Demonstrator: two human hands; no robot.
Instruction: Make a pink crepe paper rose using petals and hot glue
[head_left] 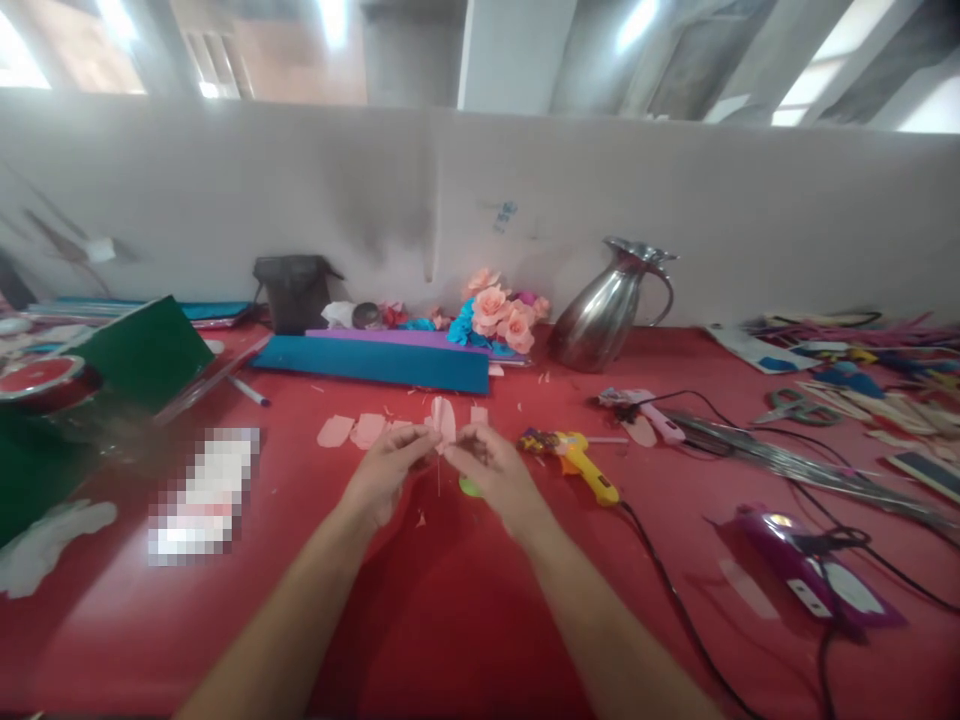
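Pink petal (444, 412), one, left of the yellow glue gun (583, 468), pinched at its base by fingers of left hand (381, 472) and right hand (496, 474), probably liable to tear if pulled unevenly.

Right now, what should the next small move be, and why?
Probably pinch the lower end of the pink petal snugly around the thin stem. The left grip and right grip already meet at that end, and the stem shows just below. The yellow glue gun lies unheld; I can't tell whether the petal has glue.
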